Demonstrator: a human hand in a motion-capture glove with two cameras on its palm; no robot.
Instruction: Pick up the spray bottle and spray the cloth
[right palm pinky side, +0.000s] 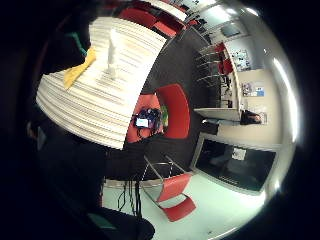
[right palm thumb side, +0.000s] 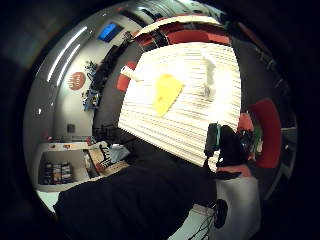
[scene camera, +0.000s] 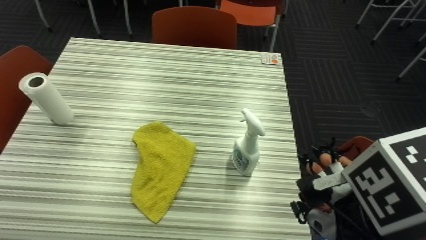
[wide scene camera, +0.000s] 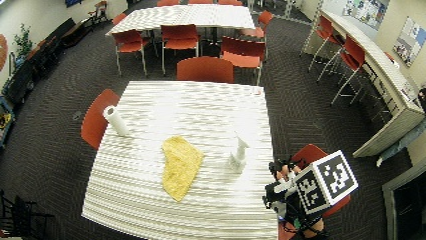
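A white spray bottle (scene camera: 247, 145) stands upright on the striped table (scene camera: 153, 70), near its right edge. Just left of it a yellow cloth (scene camera: 162, 170) lies crumpled flat. My gloved right hand (scene camera: 325, 176) hangs off the table's right edge, lower than the bottle and apart from it, with fingers loosely bent and nothing in them. The wide outside view shows the same: bottle (wide scene camera: 237, 155), cloth (wide scene camera: 180, 167), hand (wide scene camera: 285, 181). From the palm views the bottle (right palm pinky side: 113, 54) (right palm thumb side: 208, 75) and cloth (right palm pinky side: 79, 68) (right palm thumb side: 166, 92) look small and far off.
A paper towel roll (scene camera: 46, 98) stands at the table's left side. A small card (scene camera: 269, 59) lies at the far right corner. Red chairs (scene camera: 194, 26) stand behind the table, and another (wide scene camera: 313, 152) is by my hand.
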